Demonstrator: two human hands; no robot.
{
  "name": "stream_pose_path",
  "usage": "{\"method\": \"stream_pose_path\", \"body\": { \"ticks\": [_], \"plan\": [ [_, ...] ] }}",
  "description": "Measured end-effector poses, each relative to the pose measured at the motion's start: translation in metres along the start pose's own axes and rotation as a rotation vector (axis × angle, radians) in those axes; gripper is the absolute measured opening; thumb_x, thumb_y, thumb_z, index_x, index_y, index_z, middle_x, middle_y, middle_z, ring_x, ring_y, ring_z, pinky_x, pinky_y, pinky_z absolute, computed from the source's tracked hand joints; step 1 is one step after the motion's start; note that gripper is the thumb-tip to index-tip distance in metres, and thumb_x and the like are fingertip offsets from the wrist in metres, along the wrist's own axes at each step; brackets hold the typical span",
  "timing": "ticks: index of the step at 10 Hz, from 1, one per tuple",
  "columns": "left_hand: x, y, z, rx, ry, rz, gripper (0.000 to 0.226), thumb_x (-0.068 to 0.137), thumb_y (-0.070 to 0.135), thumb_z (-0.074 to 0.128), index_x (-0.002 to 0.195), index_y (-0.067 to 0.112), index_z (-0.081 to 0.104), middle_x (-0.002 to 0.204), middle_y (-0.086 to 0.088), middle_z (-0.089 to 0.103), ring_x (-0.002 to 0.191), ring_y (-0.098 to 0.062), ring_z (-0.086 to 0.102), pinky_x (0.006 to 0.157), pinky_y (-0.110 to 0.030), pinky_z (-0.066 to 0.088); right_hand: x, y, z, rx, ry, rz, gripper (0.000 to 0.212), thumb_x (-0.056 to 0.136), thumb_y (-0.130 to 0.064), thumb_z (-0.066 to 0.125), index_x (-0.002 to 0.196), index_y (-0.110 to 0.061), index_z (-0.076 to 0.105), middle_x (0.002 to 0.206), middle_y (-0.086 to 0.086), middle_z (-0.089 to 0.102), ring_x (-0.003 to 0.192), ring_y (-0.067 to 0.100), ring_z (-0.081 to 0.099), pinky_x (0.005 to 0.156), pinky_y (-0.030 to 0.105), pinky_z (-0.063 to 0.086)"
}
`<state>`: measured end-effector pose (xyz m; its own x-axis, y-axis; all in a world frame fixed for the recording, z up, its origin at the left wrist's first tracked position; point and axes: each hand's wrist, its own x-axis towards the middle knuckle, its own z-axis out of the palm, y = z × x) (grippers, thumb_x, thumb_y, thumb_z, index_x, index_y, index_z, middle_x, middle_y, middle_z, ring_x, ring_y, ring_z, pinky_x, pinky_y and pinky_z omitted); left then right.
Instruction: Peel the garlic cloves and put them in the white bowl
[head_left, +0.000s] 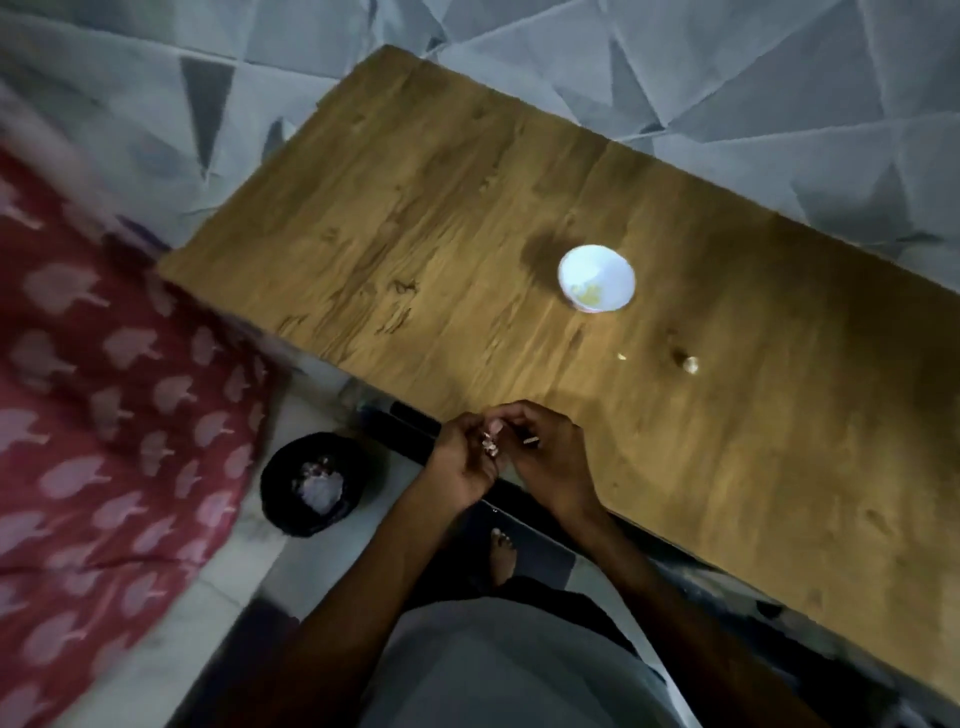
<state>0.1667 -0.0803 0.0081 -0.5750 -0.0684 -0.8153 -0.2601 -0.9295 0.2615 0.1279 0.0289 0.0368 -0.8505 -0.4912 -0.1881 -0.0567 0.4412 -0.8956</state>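
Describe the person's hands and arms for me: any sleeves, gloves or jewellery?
The left hand and right hand are bare, no gloves. The left forearm and right forearm are uncovered as far as the frame shows: no sleeve, watch or bracelet visible. Too dim to rule out a ring.

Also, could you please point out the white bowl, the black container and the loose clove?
white bowl (592, 264): head view, bare inner wall.
black container (277, 489): head view, left wall.
loose clove (691, 365): head view, its middle.
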Motion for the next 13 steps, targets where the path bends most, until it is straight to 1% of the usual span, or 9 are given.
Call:
{"method": "stream_pose_path", "body": {
  "ticks": [1,3,5,7,8,9,10,11,13],
  "plan": [
    [-0.008,0.013,-0.042,-0.139,0.078,0.049,0.04,0.097,0.014,0.03,0.098,-0.003,0.067,0.102,-0.018,0.064,0.078,-0.023,0.062,0.064,-0.029,0.056,-0.001,-0.011,0.035,0.074,-0.155,0.006,0.013,0.092,-0.015,0.065,0.099,-0.016,0.076,0.093,-0.007,0.075,0.088,0.007,0.07,0.08,0.025,0.055],
    [-0.024,0.056,-0.148,-0.429,0.185,0.223,0.039,0.101,0.014,0.03,0.13,0.0,0.051,0.079,-0.014,0.074,0.065,-0.023,0.073,0.054,-0.03,0.058,-0.005,-0.023,0.138,0.003,-0.403,-0.053,0.011,0.09,-0.018,0.063,0.087,-0.02,0.073,0.085,-0.01,0.073,0.08,0.003,0.067,0.073,0.023,0.052],
    [0.034,0.105,-0.289,-0.577,0.349,0.237,0.045,0.103,0.016,0.028,0.141,-0.004,0.041,0.147,-0.02,0.043,0.138,-0.031,0.039,0.101,-0.039,0.04,0.018,0.005,0.294,-0.093,-0.51,0.026,0.013,0.09,-0.009,0.064,0.087,-0.019,0.072,0.086,-0.005,0.072,0.077,-0.004,0.064,0.072,0.013,0.047],
    [0.189,0.115,-0.467,-0.564,0.326,0.199,0.042,0.102,0.021,0.027,0.126,-0.002,0.051,0.097,-0.013,0.072,0.092,-0.023,0.07,0.081,-0.028,0.057,0.05,0.132,0.467,-0.083,-0.567,0.118,0.027,0.096,-0.022,0.054,0.11,-0.009,0.072,0.111,0.004,0.073,0.105,0.014,0.067,0.092,0.029,0.053],
    [0.272,0.109,-0.539,-0.625,0.217,0.218,0.064,0.103,0.036,0.012,0.148,-0.009,0.022,0.15,-0.021,0.036,0.142,-0.028,0.033,0.117,-0.031,0.023,0.055,0.206,0.536,-0.111,-0.723,0.201,0.043,0.101,-0.03,0.044,0.132,-0.007,0.06,0.136,0.005,0.06,0.126,0.009,0.054,0.106,0.02,0.04],
    [0.348,0.097,-0.595,-0.741,0.223,0.214,0.075,0.099,0.056,0.013,0.149,0.003,0.029,0.149,-0.017,0.04,0.139,-0.03,0.036,0.117,-0.036,0.022,0.078,0.289,0.595,-0.177,-0.89,0.32,0.048,0.106,-0.023,0.036,0.149,-0.001,0.033,0.155,0.011,0.035,0.143,0.015,0.03,0.107,0.011,0.023],
    [0.395,0.085,-0.628,-0.879,0.272,0.224,0.07,0.098,0.063,0.026,0.151,0.018,0.032,0.129,-0.011,0.054,0.119,-0.025,0.052,0.112,-0.035,0.028,0.115,0.334,0.641,-0.23,-0.856,0.494,0.052,0.107,-0.026,0.037,0.151,-0.001,0.027,0.158,0.014,0.028,0.147,0.027,0.024,0.114,0.026,0.021],
    [0.397,0.087,-0.628,-0.8,0.199,0.204,0.076,0.092,0.072,0.029,0.151,0.025,0.03,0.154,-0.005,0.035,0.143,-0.029,0.031,0.12,-0.049,0.017,0.144,0.381,0.668,-0.227,-0.734,0.515,0.045,0.107,-0.022,0.036,0.148,-0.003,0.034,0.149,0.012,0.039,0.139,0.025,0.037,0.106,0.021,0.027],
    [0.369,0.109,-0.619,-0.815,0.21,0.19,0.076,0.092,0.072,0.026,0.148,0.022,0.04,0.148,-0.02,0.042,0.137,-0.034,0.04,0.116,-0.05,0.024,0.109,0.316,0.644,0.0,-0.686,0.597,0.072,0.097,-0.05,0.05,0.148,-0.003,0.033,0.154,0.014,0.035,0.142,0.022,0.034,0.118,0.032,0.027]
  ]
}}
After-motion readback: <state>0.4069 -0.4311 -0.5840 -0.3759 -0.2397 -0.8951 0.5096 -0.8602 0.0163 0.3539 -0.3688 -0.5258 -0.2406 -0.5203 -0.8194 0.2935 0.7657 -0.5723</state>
